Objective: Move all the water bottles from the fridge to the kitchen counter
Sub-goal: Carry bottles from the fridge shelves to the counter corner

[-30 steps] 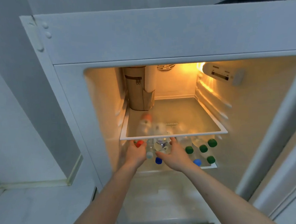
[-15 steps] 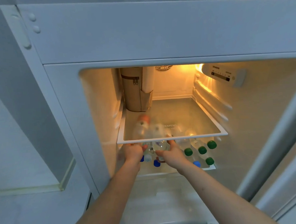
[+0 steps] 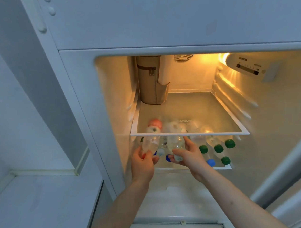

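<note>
The left hand [image 3: 143, 162] grips a clear water bottle [image 3: 150, 144] and the right hand [image 3: 188, 155] another [image 3: 176, 144], both under the glass shelf [image 3: 191, 135] marked SIEMENS, green-capped bottles [image 3: 218, 147] to their right, control panel [image 3: 247, 65] beyond reading SIEMENS.

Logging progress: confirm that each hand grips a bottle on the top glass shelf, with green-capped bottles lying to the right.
Wrong shelf. The head view shows the left hand and right hand gripping bottles on the lower shelf, under the top glass shelf. The green-capped bottles do lie right.
</note>
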`<action>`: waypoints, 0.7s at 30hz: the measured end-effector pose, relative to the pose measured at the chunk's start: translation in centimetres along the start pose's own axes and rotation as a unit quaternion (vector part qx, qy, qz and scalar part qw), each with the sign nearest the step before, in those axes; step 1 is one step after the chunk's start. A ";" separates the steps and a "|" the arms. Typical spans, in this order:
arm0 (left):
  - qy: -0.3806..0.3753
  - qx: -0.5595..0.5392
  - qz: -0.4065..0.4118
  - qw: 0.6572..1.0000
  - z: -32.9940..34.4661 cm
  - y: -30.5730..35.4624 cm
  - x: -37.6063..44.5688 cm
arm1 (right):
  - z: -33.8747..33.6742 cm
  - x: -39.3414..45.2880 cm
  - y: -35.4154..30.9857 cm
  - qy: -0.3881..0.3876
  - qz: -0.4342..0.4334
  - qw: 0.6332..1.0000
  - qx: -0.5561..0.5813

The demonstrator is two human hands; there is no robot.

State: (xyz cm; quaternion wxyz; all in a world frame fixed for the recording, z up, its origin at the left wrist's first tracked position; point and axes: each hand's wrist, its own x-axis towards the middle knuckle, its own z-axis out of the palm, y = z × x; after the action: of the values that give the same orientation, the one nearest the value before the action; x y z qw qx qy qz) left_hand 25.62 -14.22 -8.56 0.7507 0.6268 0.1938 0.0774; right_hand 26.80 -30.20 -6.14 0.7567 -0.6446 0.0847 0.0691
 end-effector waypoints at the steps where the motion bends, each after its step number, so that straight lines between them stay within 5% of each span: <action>1: -0.003 0.009 0.008 1.000 -0.1 0.1 -0.6 | 0.2 -0.3 0.1 0.004 0.001 1.000 0.000; 11: 0.058 0.075 0.153 0.984 -1.0 -1.3 -4.7 | -0.2 -3.4 0.2 -0.002 -0.010 1.000 -0.010; 21: 0.051 0.169 0.342 0.923 -1.0 -0.7 -8.0 | -2.3 -5.4 0.4 -0.020 -0.017 1.000 0.014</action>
State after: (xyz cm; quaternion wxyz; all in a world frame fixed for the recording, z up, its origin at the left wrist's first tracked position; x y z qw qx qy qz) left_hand 17.88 -16.34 -7.82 0.5509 0.7678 0.0158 0.3268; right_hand 21.32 -32.41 -5.74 0.7685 -0.6334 0.0600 0.0678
